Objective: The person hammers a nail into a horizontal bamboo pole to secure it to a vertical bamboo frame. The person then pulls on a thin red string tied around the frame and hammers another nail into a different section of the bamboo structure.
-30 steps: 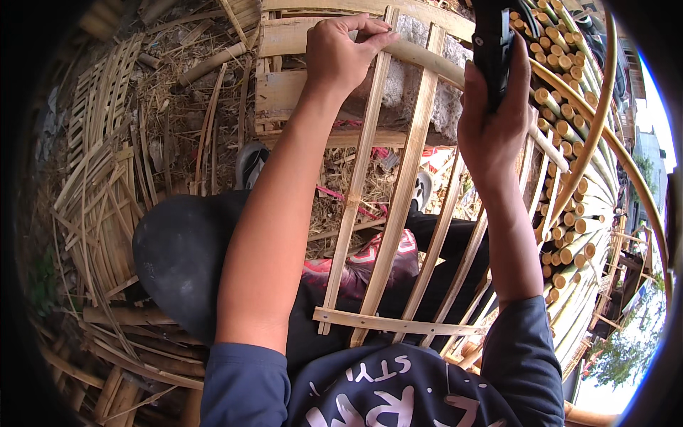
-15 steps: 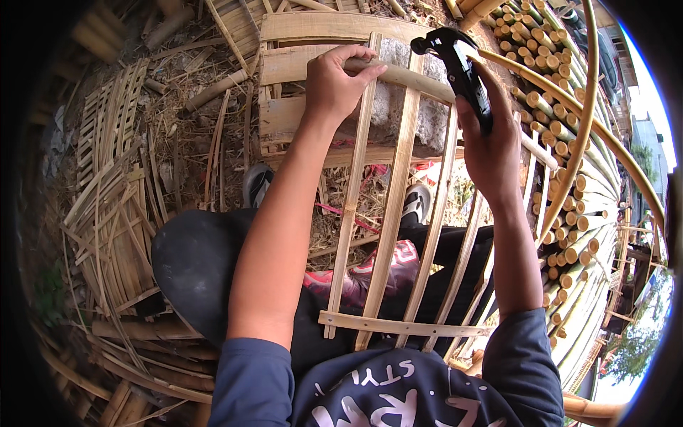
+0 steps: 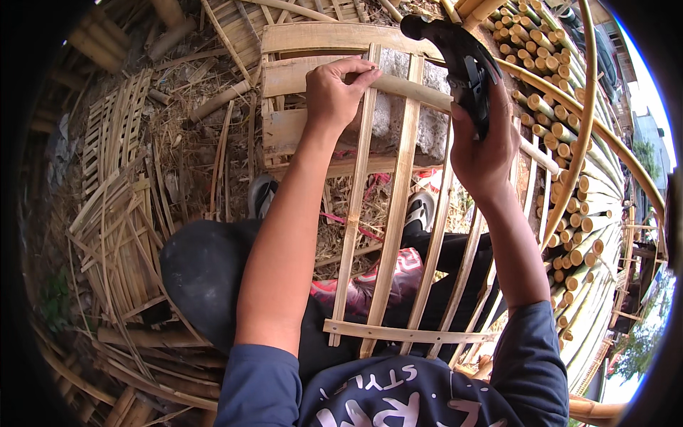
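A bamboo slat frame point(image 3: 390, 235) stretches from my lap to a rough concrete block point(image 3: 432, 128), with several lengthwise slats. Its far end is crossed by a round bamboo rod point(image 3: 413, 89), its near end by a flat strip point(image 3: 405, 333) with small dark dots. My left hand point(image 3: 334, 92) is closed in a pinch over the rod's left end, where it meets the leftmost slat; whatever lies between thumb and finger is too small to name. In my right hand point(image 3: 487, 146) is a black hammer point(image 3: 466, 67), raised over the rod, its head pointing up and left.
Under the block is a wooden slatted bench point(image 3: 299, 75). Cut bamboo poles point(image 3: 569, 185) are stacked on the right, and a bent pole point(image 3: 592, 92) arches before them. Split bamboo strips point(image 3: 117, 235) are heaped on the left. Shavings point(image 3: 192, 89) litter the ground.
The hammer has tilted and its head has swung slightly up and left. My left fingers have drawn together at the rod's end. The whole view has shifted a little.
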